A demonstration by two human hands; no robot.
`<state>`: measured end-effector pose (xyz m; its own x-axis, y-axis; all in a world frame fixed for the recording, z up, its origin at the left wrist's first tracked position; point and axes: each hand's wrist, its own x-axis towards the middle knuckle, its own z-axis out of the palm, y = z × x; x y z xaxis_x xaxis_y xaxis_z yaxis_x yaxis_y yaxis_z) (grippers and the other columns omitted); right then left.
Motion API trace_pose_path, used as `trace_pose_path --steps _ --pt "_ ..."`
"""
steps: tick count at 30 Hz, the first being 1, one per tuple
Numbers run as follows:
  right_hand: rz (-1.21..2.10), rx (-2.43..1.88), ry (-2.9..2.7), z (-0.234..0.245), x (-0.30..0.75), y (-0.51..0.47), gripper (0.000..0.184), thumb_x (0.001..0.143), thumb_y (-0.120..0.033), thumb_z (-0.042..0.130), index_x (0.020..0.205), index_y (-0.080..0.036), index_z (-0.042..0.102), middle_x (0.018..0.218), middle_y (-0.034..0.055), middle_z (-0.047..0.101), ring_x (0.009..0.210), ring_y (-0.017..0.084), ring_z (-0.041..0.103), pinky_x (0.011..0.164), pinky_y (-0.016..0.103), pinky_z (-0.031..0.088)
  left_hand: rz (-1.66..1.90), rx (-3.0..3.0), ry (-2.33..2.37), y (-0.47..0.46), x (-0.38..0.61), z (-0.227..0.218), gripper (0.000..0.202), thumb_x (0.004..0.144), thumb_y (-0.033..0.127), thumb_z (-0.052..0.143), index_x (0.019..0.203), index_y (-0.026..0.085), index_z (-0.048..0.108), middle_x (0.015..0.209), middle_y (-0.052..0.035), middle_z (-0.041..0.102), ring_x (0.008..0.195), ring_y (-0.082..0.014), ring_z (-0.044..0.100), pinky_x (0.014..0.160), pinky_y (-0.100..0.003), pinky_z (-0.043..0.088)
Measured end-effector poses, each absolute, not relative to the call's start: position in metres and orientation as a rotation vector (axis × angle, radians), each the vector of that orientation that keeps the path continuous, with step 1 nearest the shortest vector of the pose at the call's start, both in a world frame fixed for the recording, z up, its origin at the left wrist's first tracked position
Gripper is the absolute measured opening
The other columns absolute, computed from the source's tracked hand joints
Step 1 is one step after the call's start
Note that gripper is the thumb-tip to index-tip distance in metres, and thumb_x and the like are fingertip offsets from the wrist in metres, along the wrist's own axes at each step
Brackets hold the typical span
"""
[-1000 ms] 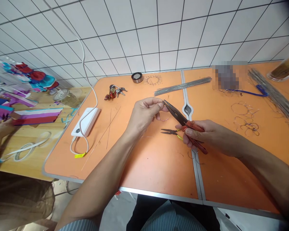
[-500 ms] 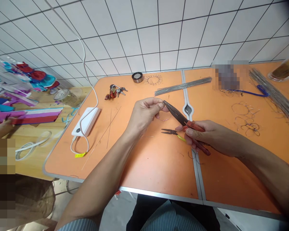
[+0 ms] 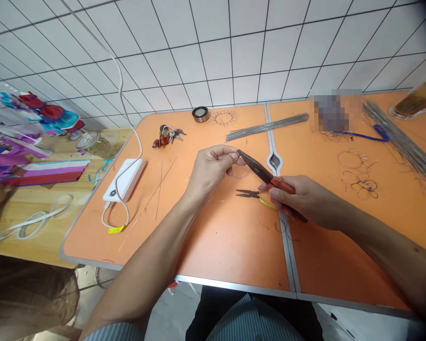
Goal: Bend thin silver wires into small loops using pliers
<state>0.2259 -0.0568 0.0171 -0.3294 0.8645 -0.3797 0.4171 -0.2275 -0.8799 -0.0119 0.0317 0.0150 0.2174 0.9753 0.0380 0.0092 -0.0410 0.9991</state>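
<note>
Looks like your left hand's (image 3: 215, 168) fingers are pinching the wire (image 3: 239, 176) right at the tip of the pliers (image 3: 277, 183) your right hand (image 3: 293, 192) is gripping, above the bench (image 3: 234, 251), so I'd brace it snug there to stop any twisting.

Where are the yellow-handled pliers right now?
In the head view, the yellow-handled pliers lie on the orange table, just left of the right hand, below the red-handled pliers it holds.

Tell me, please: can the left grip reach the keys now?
Probably yes: nothing visible stands between the left grip and the keys, though that grip is busy at the tip of the red-handled pliers.
</note>
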Motion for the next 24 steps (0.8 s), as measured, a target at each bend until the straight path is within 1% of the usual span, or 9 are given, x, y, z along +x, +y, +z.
trace_pose_path --steps 2,6,10,12,16,18,24 --pt "1.508 -1.559 -1.696 0.020 0.224 -0.057 0.041 0.106 -0.052 0.059 0.076 -0.024 0.051 0.062 -0.0033 0.053 0.052 0.012 0.047 0.050 0.028 0.036 1.068 1.333 1.056 0.031 -0.011 0.015 0.013 0.081 0.029 0.079 0.083 0.017 0.081 0.084 -0.0073 0.084 0.056 -0.0097 0.056 0.054 -0.026 0.040" --pt "1.363 -1.601 -1.781 0.021 0.222 -0.056 0.036 0.103 -0.050 0.059 0.079 -0.025 0.053 0.063 -0.0030 0.055 0.057 0.015 0.047 0.056 0.031 0.037 1.077 1.293 1.071 0.029 -0.009 0.015 0.013 0.080 0.030 0.080 0.082 0.017 0.080 0.085 -0.0079 0.084 0.055 -0.0097 0.057 0.053 -0.025 0.040" --pt "1.217 -1.658 -1.870 0.019 0.221 -0.055 0.033 0.102 -0.046 0.056 0.077 -0.025 0.051 0.063 -0.0036 0.052 0.060 0.016 0.046 0.061 0.032 0.036 1.081 1.262 1.071 0.028 -0.007 0.013 0.014 0.081 0.031 0.080 0.081 0.017 0.079 0.086 -0.0080 0.084 0.054 -0.0090 0.057 0.052 -0.025 0.038" --pt "1.138 -1.692 -1.907 0.018 0.219 -0.054 0.031 0.103 -0.046 0.054 0.079 -0.026 0.052 0.065 -0.0034 0.051 0.062 0.017 0.047 0.063 0.033 0.037 1.084 1.258 1.077 0.028 -0.006 0.011 0.015 0.081 0.031 0.080 0.080 0.017 0.079 0.086 -0.0079 0.084 0.053 -0.0088 0.058 0.052 -0.024 0.038" --pt "1.026 -1.776 -1.930 0.014 0.216 -0.056 0.027 0.106 -0.047 0.051 0.091 -0.026 0.060 0.071 -0.0017 0.057 0.066 0.020 0.052 0.064 0.033 0.038 1.101 1.228 1.096 0.026 -0.003 0.006 0.015 0.082 0.031 0.081 0.082 0.016 0.079 0.085 -0.0077 0.084 0.053 -0.0087 0.060 0.051 -0.023 0.038" --pt "0.996 -1.816 -1.932 0.011 0.214 -0.056 0.026 0.107 -0.046 0.049 0.096 -0.026 0.062 0.071 -0.0008 0.059 0.066 0.021 0.053 0.064 0.034 0.037 1.113 1.214 1.096 0.026 -0.002 0.004 0.015 0.082 0.031 0.080 0.083 0.016 0.079 0.087 -0.0076 0.084 0.053 -0.0084 0.060 0.052 -0.023 0.039" --pt "0.878 -1.818 -1.966 0.006 0.210 -0.059 0.024 0.108 -0.041 0.046 0.098 -0.026 0.062 0.078 0.0037 0.069 0.072 0.024 0.064 0.067 0.034 0.041 1.142 1.176 1.103 0.023 0.003 -0.001 0.014 0.084 0.031 0.078 0.085 0.017 0.078 0.089 -0.0067 0.084 0.054 -0.0081 0.061 0.052 -0.022 0.040"
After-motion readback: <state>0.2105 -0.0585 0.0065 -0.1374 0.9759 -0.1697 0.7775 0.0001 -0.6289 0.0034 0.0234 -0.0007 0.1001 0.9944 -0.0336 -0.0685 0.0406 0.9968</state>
